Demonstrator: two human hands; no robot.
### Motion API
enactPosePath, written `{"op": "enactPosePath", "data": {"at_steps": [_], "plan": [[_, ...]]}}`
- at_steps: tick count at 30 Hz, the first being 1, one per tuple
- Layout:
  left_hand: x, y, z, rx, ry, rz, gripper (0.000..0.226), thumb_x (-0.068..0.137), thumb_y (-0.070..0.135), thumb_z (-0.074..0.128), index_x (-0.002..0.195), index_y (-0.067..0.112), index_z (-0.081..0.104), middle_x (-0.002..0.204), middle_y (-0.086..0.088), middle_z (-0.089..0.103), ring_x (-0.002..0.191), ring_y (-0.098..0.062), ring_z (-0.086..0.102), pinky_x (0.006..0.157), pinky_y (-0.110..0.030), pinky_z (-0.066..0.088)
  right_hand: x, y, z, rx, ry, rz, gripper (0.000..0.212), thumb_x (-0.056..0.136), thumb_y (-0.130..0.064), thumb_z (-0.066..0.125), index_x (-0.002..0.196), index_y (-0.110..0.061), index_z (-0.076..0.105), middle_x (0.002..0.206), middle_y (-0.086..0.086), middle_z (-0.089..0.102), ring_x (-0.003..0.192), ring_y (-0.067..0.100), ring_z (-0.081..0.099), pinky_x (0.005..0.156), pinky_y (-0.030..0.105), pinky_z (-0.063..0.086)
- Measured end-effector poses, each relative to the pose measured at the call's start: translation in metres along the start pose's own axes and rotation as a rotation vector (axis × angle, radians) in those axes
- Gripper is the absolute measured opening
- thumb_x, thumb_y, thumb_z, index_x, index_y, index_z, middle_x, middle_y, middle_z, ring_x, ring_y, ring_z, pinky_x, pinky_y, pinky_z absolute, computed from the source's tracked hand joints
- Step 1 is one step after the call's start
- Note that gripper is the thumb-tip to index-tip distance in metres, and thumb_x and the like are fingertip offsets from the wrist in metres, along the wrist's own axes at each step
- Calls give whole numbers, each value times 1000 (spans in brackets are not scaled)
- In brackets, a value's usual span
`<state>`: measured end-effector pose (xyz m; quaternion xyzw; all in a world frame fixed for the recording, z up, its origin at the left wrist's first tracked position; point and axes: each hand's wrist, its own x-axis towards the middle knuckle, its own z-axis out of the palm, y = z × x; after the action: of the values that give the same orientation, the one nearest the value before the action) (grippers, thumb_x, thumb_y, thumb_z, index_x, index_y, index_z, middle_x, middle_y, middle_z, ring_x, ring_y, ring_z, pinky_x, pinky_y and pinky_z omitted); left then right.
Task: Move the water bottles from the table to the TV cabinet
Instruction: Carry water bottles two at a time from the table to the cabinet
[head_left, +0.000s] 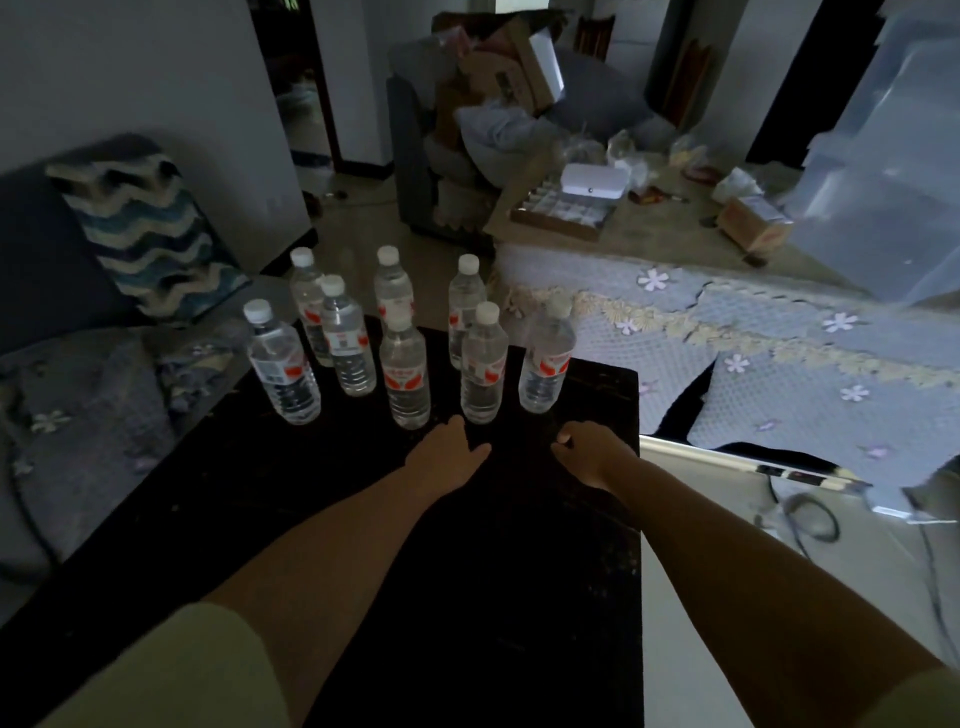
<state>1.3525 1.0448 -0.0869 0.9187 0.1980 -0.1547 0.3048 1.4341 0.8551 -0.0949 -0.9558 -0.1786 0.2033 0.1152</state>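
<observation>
Several clear water bottles with white caps and red-and-white labels stand upright in two loose rows at the far end of a black table. The nearest ones are a bottle just beyond my left hand and a bottle between my hands, with another bottle at the right edge. My left hand lies low over the table just short of the bottles, fingers loosely curled, holding nothing. My right hand hovers beside it, fingers curled inward, also empty.
A dark sofa with a wavy-patterned cushion runs along the left. To the right stands a surface under a floral cloth carrying a cardboard tray, a white box and clear plastic bins. Cables and a power strip lie on the floor at right.
</observation>
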Motion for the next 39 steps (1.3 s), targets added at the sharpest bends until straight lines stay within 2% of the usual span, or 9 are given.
{"op": "enactPosePath", "data": {"at_steps": [7,10,16,20,27,33,36,38,39], "plan": [[69,1,14,-432,103,-101,95,89,43,61,153,10,-1,161,-10,9,146,-28,17,117,-40,23,70,5,8,419,157,185,71,90,-39,62,143,-2,34,143,20,42,129,34,45,99,37,40],[102,1,18,-562,199,-46,101,83,40,71,153,14,2,160,-8,14,146,-25,19,114,-39,23,98,0,9,697,280,153,90,80,-33,76,149,-8,23,149,16,35,134,32,40,102,38,39],[156,8,28,-731,425,61,103,70,28,84,149,12,21,152,-7,34,140,-24,33,113,-37,31,150,-17,23,1050,520,159,95,71,-14,83,146,-12,25,142,11,43,130,27,46,104,50,43],[174,7,42,-764,464,106,88,70,21,84,141,13,32,138,-5,51,125,-20,50,96,-22,38,169,-19,31,1042,651,212,88,69,-29,85,138,-19,32,134,6,53,120,23,54,95,41,49],[181,11,40,-749,447,94,71,72,32,81,131,19,43,126,1,58,108,-8,52,88,-21,38,180,-16,26,940,590,173,63,73,-30,83,115,-21,37,117,4,61,104,20,61,78,29,46],[154,-8,41,-666,382,80,61,70,25,80,120,14,48,87,19,54,94,-23,64,74,-23,42,146,-14,34,902,511,154,65,73,-32,82,122,-19,42,116,4,62,102,19,61,78,30,46],[127,-10,46,-647,314,94,63,73,39,77,122,14,47,94,14,59,100,-25,63,78,-27,45,121,-11,43,872,446,133,57,74,-33,80,118,-21,45,110,6,64,99,23,64,77,33,50],[105,-9,50,-616,217,99,80,74,62,65,132,12,42,119,-3,60,116,-29,56,93,-35,46,102,-9,50,863,444,112,56,73,-31,80,118,-24,48,107,0,64,95,14,63,72,24,46],[95,-10,53,-654,212,85,81,73,58,69,133,11,42,124,-6,58,118,-30,55,96,-38,46,91,-9,52,860,452,96,50,73,-30,81,112,-32,50,102,-5,64,92,7,64,67,17,44]]}}
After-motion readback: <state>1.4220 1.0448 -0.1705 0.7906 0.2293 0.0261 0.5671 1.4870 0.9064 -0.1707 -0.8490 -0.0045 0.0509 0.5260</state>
